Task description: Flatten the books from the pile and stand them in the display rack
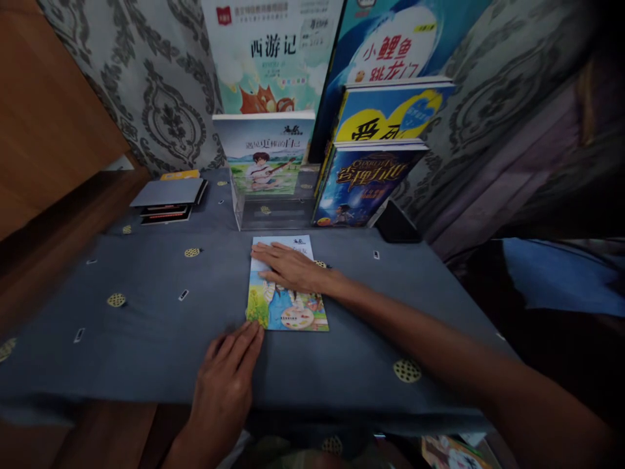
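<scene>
A patterned curtain [170, 117] is hanging behind the worktop [146, 352], while a black object [399, 225] is lying near its right edge

My right hand [291, 268] flat on a picture book [286, 305], my left hand [229, 371] at its near-left corner, books [367, 181] standing behind

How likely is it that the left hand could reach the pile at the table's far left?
Probably yes: only cloth seems to lie between the left hand and the pile, though the hand would have to leave the corner of the flat-lying book.
</scene>
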Demonstrator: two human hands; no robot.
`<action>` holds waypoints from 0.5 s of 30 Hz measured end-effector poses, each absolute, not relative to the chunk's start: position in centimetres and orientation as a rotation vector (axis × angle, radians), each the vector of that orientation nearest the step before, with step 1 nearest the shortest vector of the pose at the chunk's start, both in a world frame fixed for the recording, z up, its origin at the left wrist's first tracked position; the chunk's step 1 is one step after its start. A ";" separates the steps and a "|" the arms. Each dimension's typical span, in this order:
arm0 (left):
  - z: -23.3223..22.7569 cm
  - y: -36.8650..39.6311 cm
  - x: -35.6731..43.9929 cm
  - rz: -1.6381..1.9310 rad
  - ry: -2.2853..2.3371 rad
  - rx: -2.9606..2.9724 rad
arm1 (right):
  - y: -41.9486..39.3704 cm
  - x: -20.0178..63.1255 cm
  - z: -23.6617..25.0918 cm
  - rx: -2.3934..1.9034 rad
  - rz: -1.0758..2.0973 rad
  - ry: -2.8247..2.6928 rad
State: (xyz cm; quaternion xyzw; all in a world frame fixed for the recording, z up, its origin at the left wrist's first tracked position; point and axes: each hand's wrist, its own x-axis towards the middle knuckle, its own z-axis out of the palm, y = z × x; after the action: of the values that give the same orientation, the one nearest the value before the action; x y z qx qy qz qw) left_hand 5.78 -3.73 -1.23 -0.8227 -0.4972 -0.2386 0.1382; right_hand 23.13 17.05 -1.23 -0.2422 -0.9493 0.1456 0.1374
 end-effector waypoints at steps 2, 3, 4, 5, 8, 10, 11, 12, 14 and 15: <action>-1.2 -3.7 5.8 -0.682 -1.432 -2.371 | 18.0 23.8 -1.3 -0.783 0.390 -2.719; -1.2 -3.7 5.9 -0.678 -1.433 -2.369 | 18.3 24.2 -1.4 -0.831 0.376 -2.702; -1.2 -3.7 5.9 -0.671 -1.440 -2.368 | 18.5 24.7 -1.5 -0.880 0.363 -2.682; -1.1 -3.8 6.0 -0.664 -1.450 -2.366 | 18.7 25.2 -1.6 -0.927 0.350 -2.657; -1.0 -4.0 6.2 -0.618 -1.488 -2.359 | 18.9 26.7 -2.3 -1.035 0.321 -2.558; -0.8 -4.2 6.3 -0.570 -1.523 -2.356 | 18.8 27.5 -2.7 -1.075 0.323 -2.502; -0.7 -4.3 6.3 -0.551 -1.531 -2.355 | 18.7 27.8 -2.9 -1.087 0.329 -2.484; -0.6 -4.3 6.3 -0.535 -1.530 -2.358 | 18.5 28.0 -3.1 -1.099 0.336 -2.471; -0.4 -4.4 6.3 -0.516 -1.508 -2.372 | 18.2 28.4 -3.3 -1.123 0.342 -2.445; -0.3 -4.4 6.3 -0.512 -1.491 -2.378 | 18.0 28.6 -3.3 -1.137 0.340 -2.432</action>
State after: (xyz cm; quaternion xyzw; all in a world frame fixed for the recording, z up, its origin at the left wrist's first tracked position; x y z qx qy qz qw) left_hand 6.25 -4.35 -0.31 -0.8248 -0.5172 -0.1776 0.1439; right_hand 28.63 18.04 -3.35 -0.4103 -0.8774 0.1227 0.2162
